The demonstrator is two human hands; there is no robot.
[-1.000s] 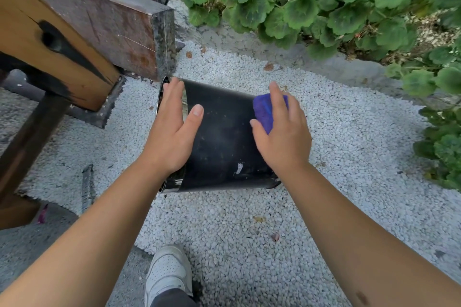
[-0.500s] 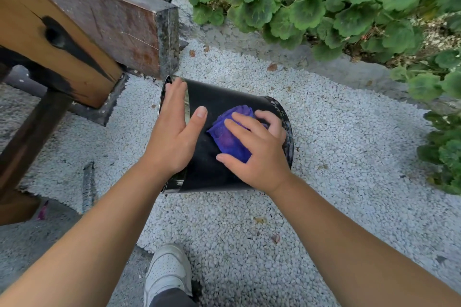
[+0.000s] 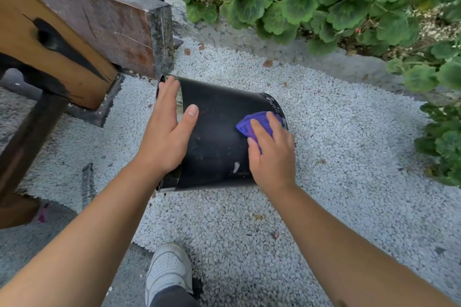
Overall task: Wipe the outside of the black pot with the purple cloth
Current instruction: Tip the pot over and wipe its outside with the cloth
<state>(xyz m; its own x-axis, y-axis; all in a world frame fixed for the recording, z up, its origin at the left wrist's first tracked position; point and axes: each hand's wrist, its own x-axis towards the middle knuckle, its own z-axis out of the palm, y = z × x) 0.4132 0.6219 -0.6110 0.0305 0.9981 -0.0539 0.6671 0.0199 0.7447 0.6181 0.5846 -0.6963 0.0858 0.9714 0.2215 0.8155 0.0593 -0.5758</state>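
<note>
At the black pot's [image 3: 217, 137] base end now, right hand [image 3: 272, 154] flat on purple cloth [image 3: 257, 122]; left hand [image 3: 167, 137] flat as before.

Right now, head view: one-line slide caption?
Left hand steadies a black pot lying on its side on white gravel while the right hand presses a purple cloth against its wall.

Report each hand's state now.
Left hand: open, fingers straight, pressing on the black pot.
Right hand: open, pressing the purple cloth against the pot.
</note>
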